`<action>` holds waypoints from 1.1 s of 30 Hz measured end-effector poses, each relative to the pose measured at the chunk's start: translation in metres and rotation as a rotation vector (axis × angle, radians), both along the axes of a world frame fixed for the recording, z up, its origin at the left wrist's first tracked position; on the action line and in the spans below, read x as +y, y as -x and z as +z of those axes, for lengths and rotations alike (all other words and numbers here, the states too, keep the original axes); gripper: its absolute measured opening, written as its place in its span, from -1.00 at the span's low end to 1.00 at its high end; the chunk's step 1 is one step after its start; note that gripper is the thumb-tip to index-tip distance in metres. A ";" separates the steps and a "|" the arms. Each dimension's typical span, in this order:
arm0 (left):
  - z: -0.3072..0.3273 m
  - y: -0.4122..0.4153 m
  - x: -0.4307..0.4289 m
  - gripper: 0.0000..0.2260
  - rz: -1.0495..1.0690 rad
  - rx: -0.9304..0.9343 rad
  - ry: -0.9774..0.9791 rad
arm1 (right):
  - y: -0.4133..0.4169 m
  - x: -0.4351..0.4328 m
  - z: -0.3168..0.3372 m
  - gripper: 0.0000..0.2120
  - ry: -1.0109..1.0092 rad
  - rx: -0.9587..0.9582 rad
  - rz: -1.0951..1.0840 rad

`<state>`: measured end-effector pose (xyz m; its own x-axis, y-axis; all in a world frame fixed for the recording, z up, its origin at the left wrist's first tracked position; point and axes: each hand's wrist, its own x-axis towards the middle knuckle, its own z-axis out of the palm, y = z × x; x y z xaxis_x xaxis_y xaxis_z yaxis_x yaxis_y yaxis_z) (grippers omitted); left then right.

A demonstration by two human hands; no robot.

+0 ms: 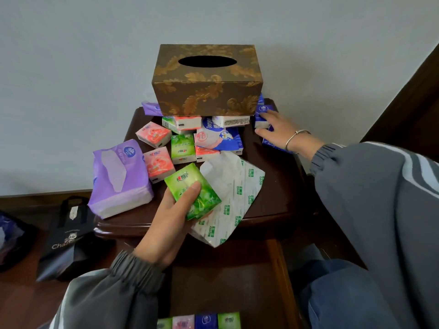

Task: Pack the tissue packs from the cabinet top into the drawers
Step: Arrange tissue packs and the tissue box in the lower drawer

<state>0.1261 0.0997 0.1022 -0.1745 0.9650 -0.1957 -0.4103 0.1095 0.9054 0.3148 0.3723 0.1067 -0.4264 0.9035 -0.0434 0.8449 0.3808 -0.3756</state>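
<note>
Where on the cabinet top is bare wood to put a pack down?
On the cabinet top, bare wood shows right of the white ROYO pack, nearer than the right hand. The middle, before the tissue box, is crowded.

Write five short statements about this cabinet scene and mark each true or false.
1. The left hand holds a green tissue pack. True.
2. The brown tissue box lies inside the drawer. False: it rests on small packs on the cabinet top.
3. The right hand touches a blue pack at the right side of the top. True.
4. The open drawer holds no packs. False: a row of packs shows in it at the bottom of the view.
5. The large purple pack sits at the right edge of the top. False: it sits at the left edge.
</note>
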 end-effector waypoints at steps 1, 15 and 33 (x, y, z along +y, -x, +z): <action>-0.001 0.000 0.000 -0.55 0.008 -0.007 -0.002 | -0.002 -0.004 -0.001 -0.39 -0.002 0.002 0.001; 0.004 0.004 -0.022 -0.49 0.277 0.042 0.042 | -0.003 -0.124 -0.007 -0.40 -0.110 -0.135 -0.060; 0.001 0.011 -0.019 -0.59 0.250 0.025 0.071 | -0.019 -0.128 0.045 -0.68 -0.003 0.202 -0.435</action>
<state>0.1154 0.0806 0.1033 -0.4117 0.8751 -0.2543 -0.4100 0.0713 0.9093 0.3338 0.2444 0.1514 -0.0087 1.0000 0.0040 0.8361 0.0095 -0.5484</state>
